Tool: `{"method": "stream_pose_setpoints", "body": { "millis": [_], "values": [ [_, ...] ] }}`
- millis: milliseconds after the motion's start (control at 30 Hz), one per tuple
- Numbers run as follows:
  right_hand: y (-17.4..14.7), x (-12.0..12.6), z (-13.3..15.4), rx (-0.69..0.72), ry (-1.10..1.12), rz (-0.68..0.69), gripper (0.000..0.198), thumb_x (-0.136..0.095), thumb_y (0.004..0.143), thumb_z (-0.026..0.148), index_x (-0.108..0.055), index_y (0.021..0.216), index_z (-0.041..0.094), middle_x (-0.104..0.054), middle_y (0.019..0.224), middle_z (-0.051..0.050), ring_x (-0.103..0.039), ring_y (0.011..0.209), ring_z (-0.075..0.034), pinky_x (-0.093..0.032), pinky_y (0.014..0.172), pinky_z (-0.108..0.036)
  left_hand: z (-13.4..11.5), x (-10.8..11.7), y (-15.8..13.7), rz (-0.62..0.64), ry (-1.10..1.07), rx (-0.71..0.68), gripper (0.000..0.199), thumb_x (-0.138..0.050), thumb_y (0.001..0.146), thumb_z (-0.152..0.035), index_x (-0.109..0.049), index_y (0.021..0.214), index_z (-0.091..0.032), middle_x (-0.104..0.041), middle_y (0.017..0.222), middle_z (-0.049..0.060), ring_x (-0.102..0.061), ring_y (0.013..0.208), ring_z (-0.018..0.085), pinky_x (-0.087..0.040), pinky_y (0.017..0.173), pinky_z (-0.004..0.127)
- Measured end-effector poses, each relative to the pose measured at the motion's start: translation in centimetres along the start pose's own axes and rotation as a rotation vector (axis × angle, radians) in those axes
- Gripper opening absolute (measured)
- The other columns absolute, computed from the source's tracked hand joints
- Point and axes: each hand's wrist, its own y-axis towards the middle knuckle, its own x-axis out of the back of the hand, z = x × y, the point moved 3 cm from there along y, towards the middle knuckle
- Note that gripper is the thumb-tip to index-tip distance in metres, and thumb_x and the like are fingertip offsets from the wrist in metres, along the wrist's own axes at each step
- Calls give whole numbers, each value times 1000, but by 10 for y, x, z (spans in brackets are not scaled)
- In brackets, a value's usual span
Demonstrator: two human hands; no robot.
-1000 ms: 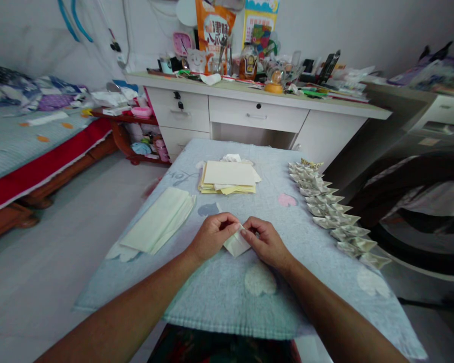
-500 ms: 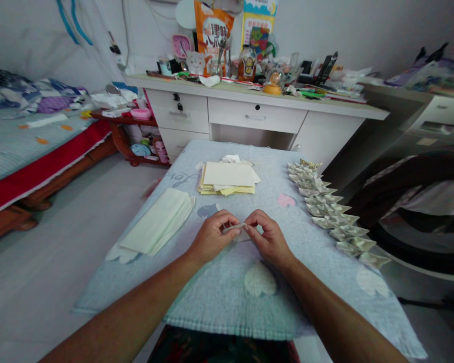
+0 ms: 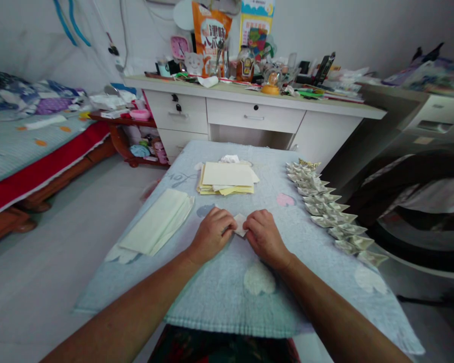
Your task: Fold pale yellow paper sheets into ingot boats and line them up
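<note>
Between my two hands is a small piece of folded paper (image 3: 240,225), pale and roughly diamond-shaped, just over the cloth-covered table. My left hand (image 3: 214,233) pinches its left corner, and my right hand (image 3: 265,236) pinches the right corner; the fingertips cover both edges. Beyond the hands lies a stack of cream and yellow paper sheets (image 3: 227,175). To the left rests a pile of long pale-green paper (image 3: 157,222). Along the right side runs a row of folded paper boats (image 3: 327,208) set closely one behind another.
A light blue cloth (image 3: 212,297) with heart prints covers the table. Behind it stands a white desk (image 3: 257,113) crowded with jars, bags and papers. On the right is a washing machine (image 3: 435,116); at the left, a bed (image 3: 41,141) and a small red-brown shelf (image 3: 123,143).
The folded paper was edge-on and mostly hidden between the fingertips; now it is spread flatter, showing a diamond face. My hands have moved slightly apart and turned knuckles up.
</note>
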Motion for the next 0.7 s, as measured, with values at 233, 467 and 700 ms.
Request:
{"method": "stream_pose_setpoints", "body": {
  "millis": [233,467,700],
  "values": [
    [-5,-6,3,29,6,243,24,-50,67,4,-59,85,18,-55,85,-5,-43,85,-20,-31,76,-33,10,-5,-4,266,41,-17,25,-50,64,1,-60,76,-18,-58,80,2,-49,85,19,-40,79,31],
    [-5,-1,-2,-10,77,259,22,-50,70,6,-60,86,17,-55,85,-4,-46,85,-19,-33,78,-32,7,-4,-4,261,-1,0,15,-53,77,-10,-63,84,-18,-60,89,4,-51,91,20,-41,83,33],
    [-6,2,-10,-104,-13,233,8,-55,85,21,-62,84,18,-55,84,-4,-46,84,-19,-31,75,-32,0,-8,-1,244,-3,11,21,-46,91,-23,-65,81,-18,-59,84,4,-52,86,19,-40,82,33]
  ]
}}
